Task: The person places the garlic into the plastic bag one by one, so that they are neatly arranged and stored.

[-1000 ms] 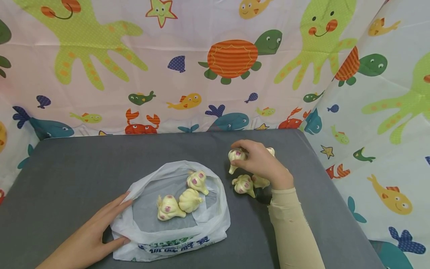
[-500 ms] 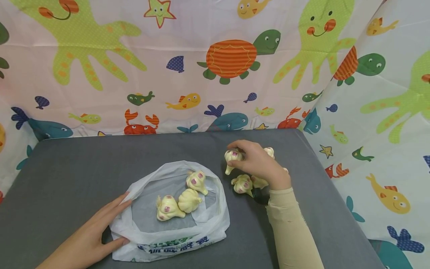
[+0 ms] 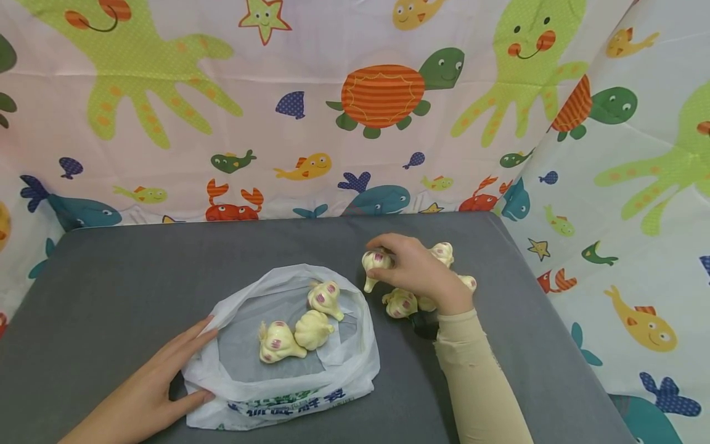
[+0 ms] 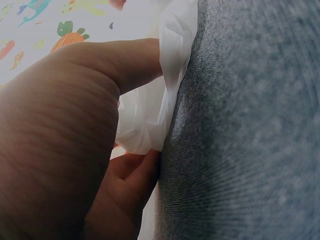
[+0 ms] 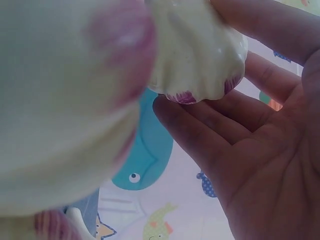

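In the head view my right hand [image 3: 418, 268] pinches a garlic bulb [image 3: 376, 265] between thumb and fingertips, just right of the bag's rim. The right wrist view shows this held garlic bulb [image 5: 197, 55] with purple streaks, and the fingers round it. My left hand [image 3: 158, 382] rests against the left side of a white plastic bag [image 3: 222, 388], fingers and thumb spread and nearly straight. Inside the bag's wide mouth lie three garlic bulbs, one at the front left [image 3: 279, 343], one in the middle [image 3: 314, 330] and one at the back [image 3: 326, 300].
Under and beside my right hand lie several more garlic bulbs, among them one at the front [image 3: 400, 303] and one behind [image 3: 442, 253]. Beside the right wrist is a dark object [image 3: 425, 325], partly hidden. A sea-animal curtain [image 3: 310, 123] hangs behind the grey table [image 3: 144, 265].
My right hand has moved left with the garlic bulb, toward the bag. More of the bulbs behind it now show. The left hand and the bag have stayed put.
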`<state>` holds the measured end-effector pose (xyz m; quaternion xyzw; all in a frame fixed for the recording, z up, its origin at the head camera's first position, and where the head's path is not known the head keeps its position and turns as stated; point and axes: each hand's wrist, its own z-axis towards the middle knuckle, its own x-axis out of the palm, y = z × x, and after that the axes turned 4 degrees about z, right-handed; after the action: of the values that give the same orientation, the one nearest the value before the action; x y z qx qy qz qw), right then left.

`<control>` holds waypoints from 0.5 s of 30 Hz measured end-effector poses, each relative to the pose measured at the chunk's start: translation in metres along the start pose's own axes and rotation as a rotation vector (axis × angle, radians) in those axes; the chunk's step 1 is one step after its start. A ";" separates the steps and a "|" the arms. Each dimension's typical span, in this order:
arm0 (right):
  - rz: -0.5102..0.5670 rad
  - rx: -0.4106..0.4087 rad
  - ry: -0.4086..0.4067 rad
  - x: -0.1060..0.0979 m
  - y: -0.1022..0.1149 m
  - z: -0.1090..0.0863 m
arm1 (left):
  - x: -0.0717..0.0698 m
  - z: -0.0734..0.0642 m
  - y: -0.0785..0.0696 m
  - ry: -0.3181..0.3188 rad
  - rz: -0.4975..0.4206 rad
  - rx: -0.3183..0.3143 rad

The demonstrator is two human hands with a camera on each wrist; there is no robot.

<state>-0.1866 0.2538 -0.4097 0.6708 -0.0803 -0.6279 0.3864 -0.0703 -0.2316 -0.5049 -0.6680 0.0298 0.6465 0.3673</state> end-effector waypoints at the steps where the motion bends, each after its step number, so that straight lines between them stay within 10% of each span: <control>1: -0.003 -0.002 0.002 0.000 0.000 0.000 | 0.000 0.000 0.000 0.005 0.001 -0.007; 15: 0.007 -0.004 0.033 0.007 0.009 0.003 | -0.003 0.001 0.000 0.033 0.040 -0.043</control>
<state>-0.1843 0.2422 -0.4095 0.6800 -0.0751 -0.6155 0.3913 -0.0718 -0.2320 -0.5022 -0.6857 0.0353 0.6431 0.3392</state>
